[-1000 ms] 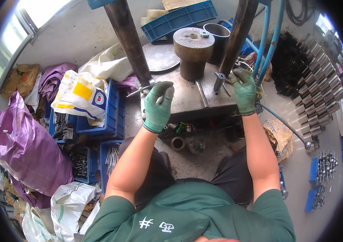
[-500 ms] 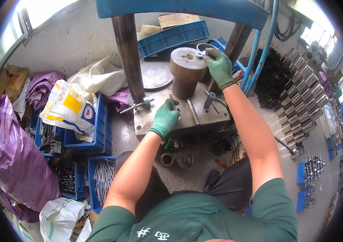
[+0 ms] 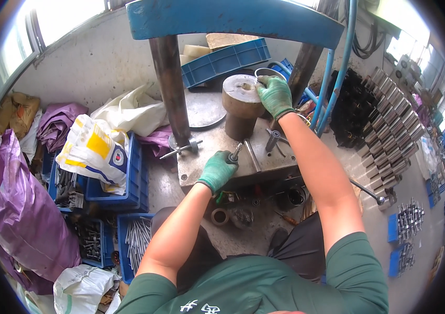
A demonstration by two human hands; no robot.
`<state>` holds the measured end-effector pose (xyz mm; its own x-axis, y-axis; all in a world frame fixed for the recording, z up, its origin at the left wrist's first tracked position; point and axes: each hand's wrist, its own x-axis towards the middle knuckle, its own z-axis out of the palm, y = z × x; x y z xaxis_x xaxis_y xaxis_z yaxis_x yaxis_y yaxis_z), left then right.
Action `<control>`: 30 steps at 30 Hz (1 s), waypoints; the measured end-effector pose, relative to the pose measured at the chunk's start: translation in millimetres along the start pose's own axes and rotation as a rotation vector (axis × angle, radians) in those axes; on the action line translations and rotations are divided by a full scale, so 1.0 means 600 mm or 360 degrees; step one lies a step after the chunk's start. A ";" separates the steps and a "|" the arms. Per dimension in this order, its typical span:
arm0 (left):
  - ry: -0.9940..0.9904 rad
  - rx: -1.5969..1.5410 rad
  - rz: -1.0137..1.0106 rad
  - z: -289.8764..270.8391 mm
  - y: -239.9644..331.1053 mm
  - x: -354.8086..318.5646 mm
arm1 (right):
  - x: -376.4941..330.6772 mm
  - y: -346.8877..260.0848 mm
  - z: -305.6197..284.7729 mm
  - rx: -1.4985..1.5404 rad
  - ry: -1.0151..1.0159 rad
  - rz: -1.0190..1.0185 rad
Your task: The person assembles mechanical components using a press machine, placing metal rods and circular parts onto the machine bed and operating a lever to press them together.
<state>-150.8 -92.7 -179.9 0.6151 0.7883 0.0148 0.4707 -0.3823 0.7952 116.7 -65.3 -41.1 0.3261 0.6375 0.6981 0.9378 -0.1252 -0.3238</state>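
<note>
My left hand [image 3: 219, 170], in a green glove, is closed round a short metal shaft [image 3: 236, 152] with a ring-like collar, held tilted above the front of the steel base plate [image 3: 191, 166]. My right hand [image 3: 275, 97], gloved too, has its fingers bent together at the right rim of a thick steel cylinder [image 3: 242, 107]. Whatever lies in those fingers is hidden. Just behind them shows the rim of a round container [image 3: 281, 75]. A loose steel rod [image 3: 252, 156] leans on the plate between my hands, and a T-shaped metal piece [image 3: 272, 139] stands right of it.
A blue press frame [image 3: 233, 18] on two steel posts [image 3: 170, 86] arches over the plate. Blue crates [image 3: 140, 178] with metal parts and sacks [image 3: 24, 209] crowd the left. At right stand stacked steel tubes [image 3: 392, 123] and a long bar [image 3: 366, 191].
The shaft in my left hand has tilted to the right and shows more. My right hand has shifted slightly down and left; the small rings seen at its fingertips are now out of sight.
</note>
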 end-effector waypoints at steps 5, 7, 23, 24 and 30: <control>-0.0056 -0.0094 -0.0040 0.007 0.004 0.002 | -0.019 -0.007 -0.039 0.0106 0.0075 -0.0042; -0.0065 -0.0171 -0.0056 -0.001 -0.004 -0.005 | -0.052 -0.018 -0.077 0.0155 0.0113 -0.0143; 0.0362 -0.0426 0.1093 -0.088 0.185 0.086 | -0.386 0.062 -0.243 0.0671 -0.1025 -0.0133; 0.0348 -0.0485 0.0964 -0.097 0.218 0.114 | -0.387 0.067 -0.248 0.0645 -0.1062 -0.0137; 0.0330 -0.0868 0.0629 -0.111 0.311 0.259 | -0.384 0.066 -0.250 0.0603 -0.1186 -0.0139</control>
<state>-9.4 -9.7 11.1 0.5158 0.7366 0.4375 -0.1807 -0.4057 0.8960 96.4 -331.1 -118.8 -0.0347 0.9850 0.1693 0.8091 0.1271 -0.5737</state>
